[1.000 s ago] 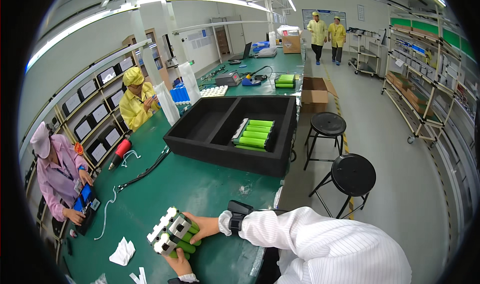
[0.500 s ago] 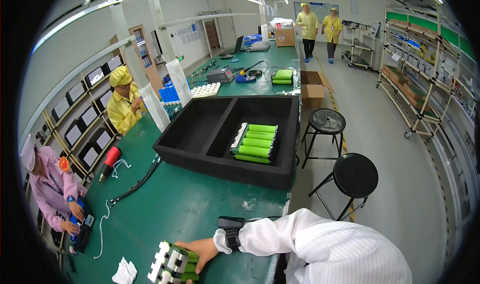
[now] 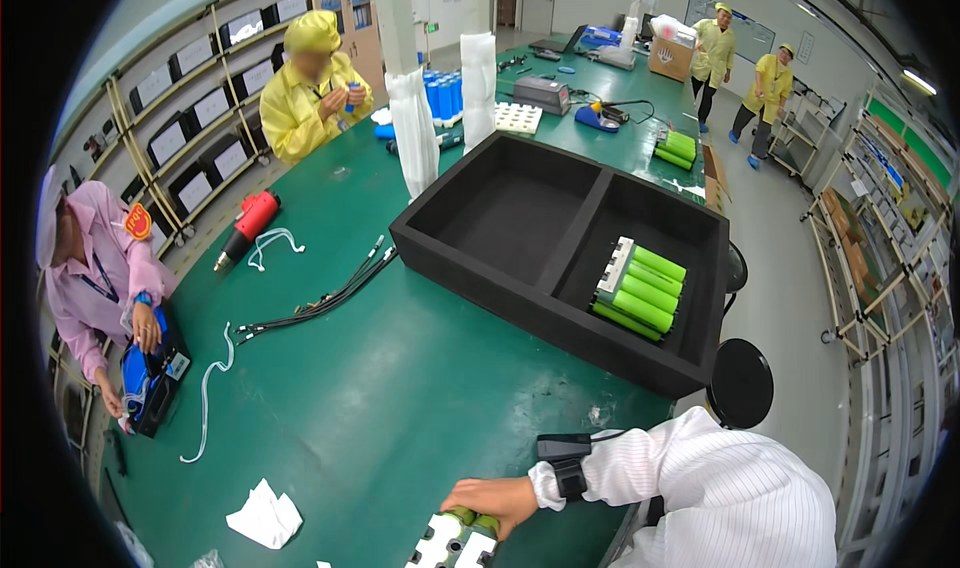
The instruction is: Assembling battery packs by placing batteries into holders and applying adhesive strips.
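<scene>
My right hand is closed around a battery pack at the bottom edge of the head view. The pack has green cylindrical cells and white end holders with metal strips, and its lower part is cut off by the frame. A second pack of green cells lies in the right compartment of a black foam tray, whose left compartment holds nothing. My left hand is out of view.
On the green table lie crumpled white paper, black cables, white cords and a red heat gun. Two co-workers stand along the left side, one handling a blue-and-black pack. Stools stand at the right edge.
The view has turned left and tilted, so the tray appears further right. My right hand still grips the pack, which now sits lower and more cut off by the frame.
</scene>
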{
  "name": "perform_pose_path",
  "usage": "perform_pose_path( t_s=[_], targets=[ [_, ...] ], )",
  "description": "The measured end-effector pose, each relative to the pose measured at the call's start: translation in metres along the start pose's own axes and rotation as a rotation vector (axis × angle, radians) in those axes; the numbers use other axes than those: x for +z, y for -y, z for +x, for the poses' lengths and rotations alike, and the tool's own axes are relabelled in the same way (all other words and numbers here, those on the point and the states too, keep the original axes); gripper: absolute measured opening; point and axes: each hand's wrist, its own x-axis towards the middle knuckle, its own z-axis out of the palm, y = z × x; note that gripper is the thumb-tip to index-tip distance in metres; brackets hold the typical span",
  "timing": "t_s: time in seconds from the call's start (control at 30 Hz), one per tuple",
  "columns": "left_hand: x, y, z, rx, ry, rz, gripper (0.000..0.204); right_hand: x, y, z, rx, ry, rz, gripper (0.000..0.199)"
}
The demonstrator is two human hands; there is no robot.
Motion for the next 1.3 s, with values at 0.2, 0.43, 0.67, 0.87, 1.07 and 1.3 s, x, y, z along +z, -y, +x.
perform_pose_path(
  t_s=[0.2,0.43,0.67,0.87,1.07,1.3],
  targets=[
    [0.033,-0.006,-0.010,-0.235,0.057,-0.142,0.048,-0.007,0.025,-0.038,0.154,0.004,0.132,0.085],
    [0.086,-0.015,-0.029,-0.463,0.120,-0.266,0.051,-0.046,0.102,-0.103,0.604,-0.286,0.350,0.069],
    [0.154,-0.047,-0.035,-0.443,0.189,-0.394,0.055,-0.177,0.169,-0.128,0.633,-0.339,0.180,0.077],
    [0.249,-0.122,0.051,-0.189,0.268,-0.451,0.056,-0.300,0.174,-0.122,0.634,-0.406,0.351,0.073],
    [0.321,-0.144,0.138,-0.046,0.178,-0.506,0.049,-0.382,0.129,-0.107,0.665,-0.394,0.551,0.069],
    [0.354,-0.094,0.237,-0.183,0.114,-0.725,0.030,-0.441,0.039,-0.084,0.970,-0.353,0.670,0.050]
  ],
)
